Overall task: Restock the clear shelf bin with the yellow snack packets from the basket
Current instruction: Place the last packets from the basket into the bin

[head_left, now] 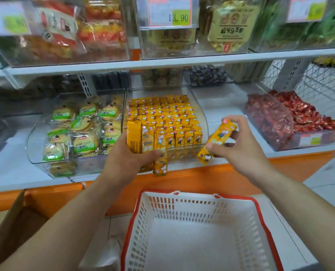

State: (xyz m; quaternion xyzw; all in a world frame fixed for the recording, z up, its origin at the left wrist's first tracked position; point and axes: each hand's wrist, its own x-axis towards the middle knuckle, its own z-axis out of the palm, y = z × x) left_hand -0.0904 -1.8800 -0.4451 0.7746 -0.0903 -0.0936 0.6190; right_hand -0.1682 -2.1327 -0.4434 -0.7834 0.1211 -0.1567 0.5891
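The clear shelf bin (202, 116) on the lower shelf is packed with rows of upright yellow snack packets (162, 114). In front of the bin's left front corner, my left hand (127, 155) grips a bunch of several yellow packets (143, 139), held upright. To the right, my right hand (239, 145) pinches a single yellow packet (215, 141), tilted, just in front of the bin's right front corner. Below, the white basket with a red rim (260, 216) stands on the floor; its inside shows no packets.
A clear bin of green-labelled biscuits (74, 130) sits to the left of the yellow bin, and a bin of red packets (280, 118) to the right. The upper shelf (162, 63) overhangs with more bins. An open cardboard box (16, 222) stands at lower left.
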